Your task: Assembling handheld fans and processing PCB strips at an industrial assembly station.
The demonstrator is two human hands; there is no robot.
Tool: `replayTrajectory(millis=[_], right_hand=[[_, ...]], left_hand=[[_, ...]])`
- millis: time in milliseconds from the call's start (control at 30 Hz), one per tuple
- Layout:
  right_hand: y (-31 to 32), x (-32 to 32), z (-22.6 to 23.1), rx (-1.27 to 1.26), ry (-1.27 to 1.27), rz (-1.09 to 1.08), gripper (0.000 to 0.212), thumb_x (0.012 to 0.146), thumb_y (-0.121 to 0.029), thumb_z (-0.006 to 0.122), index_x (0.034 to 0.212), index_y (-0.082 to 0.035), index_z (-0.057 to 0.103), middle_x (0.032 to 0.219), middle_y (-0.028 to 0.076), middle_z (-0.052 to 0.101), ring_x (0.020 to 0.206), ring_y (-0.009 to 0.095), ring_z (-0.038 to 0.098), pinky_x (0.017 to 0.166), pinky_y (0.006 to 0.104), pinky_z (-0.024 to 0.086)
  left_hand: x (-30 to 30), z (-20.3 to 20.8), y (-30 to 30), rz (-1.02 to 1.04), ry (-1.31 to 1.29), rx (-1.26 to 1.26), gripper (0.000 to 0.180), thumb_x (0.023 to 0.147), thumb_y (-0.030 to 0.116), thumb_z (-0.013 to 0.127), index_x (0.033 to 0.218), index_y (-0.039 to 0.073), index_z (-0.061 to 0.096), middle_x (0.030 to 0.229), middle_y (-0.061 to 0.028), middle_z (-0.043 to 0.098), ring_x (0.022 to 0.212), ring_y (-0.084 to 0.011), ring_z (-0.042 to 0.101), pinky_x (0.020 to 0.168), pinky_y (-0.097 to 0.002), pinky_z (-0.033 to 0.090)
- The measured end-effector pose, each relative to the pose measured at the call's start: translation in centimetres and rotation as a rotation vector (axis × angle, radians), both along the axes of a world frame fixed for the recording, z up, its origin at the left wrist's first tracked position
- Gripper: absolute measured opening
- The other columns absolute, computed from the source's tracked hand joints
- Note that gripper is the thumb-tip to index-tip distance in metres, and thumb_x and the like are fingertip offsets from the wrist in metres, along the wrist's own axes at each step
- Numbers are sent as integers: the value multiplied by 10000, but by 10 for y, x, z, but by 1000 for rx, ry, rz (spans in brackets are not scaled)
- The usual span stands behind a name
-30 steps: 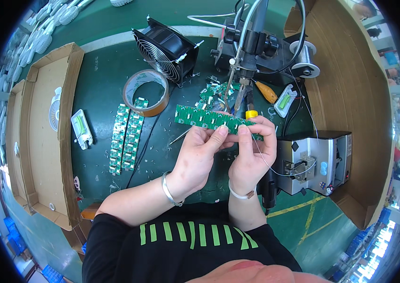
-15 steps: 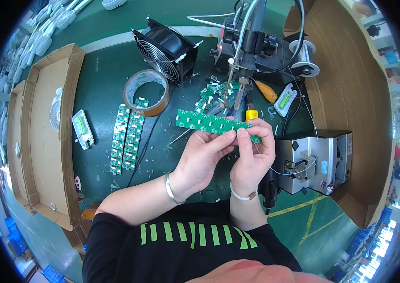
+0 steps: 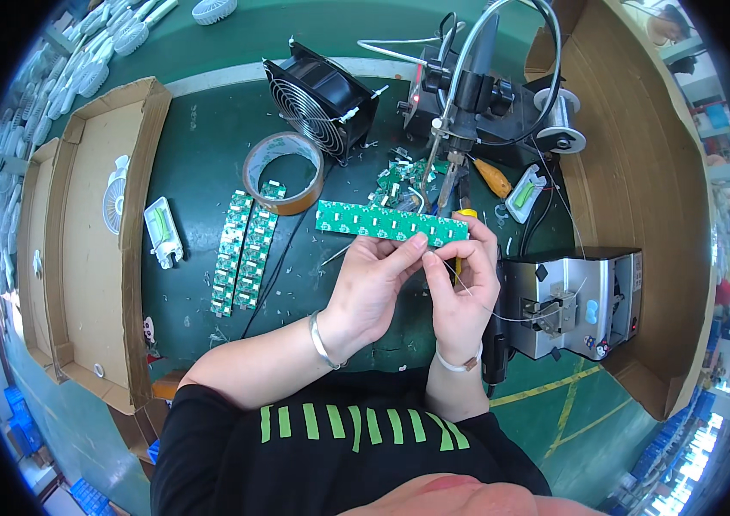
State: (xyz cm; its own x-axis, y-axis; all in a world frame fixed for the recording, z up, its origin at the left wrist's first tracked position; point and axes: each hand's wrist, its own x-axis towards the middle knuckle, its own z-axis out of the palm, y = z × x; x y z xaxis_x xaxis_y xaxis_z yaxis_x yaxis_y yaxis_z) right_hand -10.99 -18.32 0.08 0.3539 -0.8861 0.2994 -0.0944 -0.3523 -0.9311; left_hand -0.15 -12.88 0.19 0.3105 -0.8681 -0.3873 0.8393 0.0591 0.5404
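A long green circuit board strip [image 3: 373, 222] with small white parts is held up level over the bench. My left hand [image 3: 373, 288] grips it from below, thumb on its front edge. My right hand [image 3: 464, 292] is closed at the strip's right end, thumb and forefinger pinched around a thin solder wire [image 3: 502, 315]. The wire loops back to a silver and black wire feeder [image 3: 545, 297] on the right. The soldering iron [image 3: 449, 185] in its stand points down just behind the board. My other right fingers are partly hidden behind the strip.
Two board strips [image 3: 244, 258] lie left, under a tape roll [image 3: 313, 196]. Behind them stands a black fan [image 3: 322, 99]. Loose board pieces [image 3: 399, 181], an orange handle [image 3: 492, 178] and a solder spool [image 3: 561, 120] sit farther back. Cardboard trays [image 3: 107, 163] flank the bench.
My right thumb has come off the board's face and sits lower, with the wire showing between the fingers. The board has tilted closer to level. The whole view has shifted slightly.
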Motion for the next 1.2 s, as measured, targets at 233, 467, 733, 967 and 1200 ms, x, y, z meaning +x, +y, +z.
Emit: replayTrajectory(millis=[233,467,733,967,1200], right_hand=[[-1,-8,2,38,12,-5,149,778,51,702,888,-9,621,1150,123,557,1073,214,562,955,325,415],[-1,-2,0,140,-173,-112,138,837,72,658,940,-10,618,1115,91,542,995,130,556,867,258,451],[0,2,0,168,-228,-138,139,833,79,662,930,-2,605,1066,86,535,991,140,551,889,261,442],[0,4,-2,133,-234,-142,150,829,86,665,937,-2,611,1056,85,535,977,144,547,891,267,442],[0,4,-4,94,-255,-137,159,828,82,673,950,-5,620,1050,82,532,965,142,542,888,269,439]], left_hand=[[3,-7,3,18,1,60,91,911,127,666,987,81,645,910,-22,674,845,-99,614,814,-270,473],[0,3,2,-58,-73,58,115,901,121,674,991,51,656,943,-50,695,860,-111,655,773,-248,495],[2,0,2,-121,-104,0,166,920,148,646,1032,25,645,1000,-91,690,957,-169,656,857,-310,493],[2,2,0,-100,-105,-2,164,925,144,643,1048,36,646,999,-75,687,944,-152,645,850,-304,490],[2,4,0,-97,-123,-21,173,925,129,642,1077,49,631,993,-63,684,922,-139,639,837,-297,489]])
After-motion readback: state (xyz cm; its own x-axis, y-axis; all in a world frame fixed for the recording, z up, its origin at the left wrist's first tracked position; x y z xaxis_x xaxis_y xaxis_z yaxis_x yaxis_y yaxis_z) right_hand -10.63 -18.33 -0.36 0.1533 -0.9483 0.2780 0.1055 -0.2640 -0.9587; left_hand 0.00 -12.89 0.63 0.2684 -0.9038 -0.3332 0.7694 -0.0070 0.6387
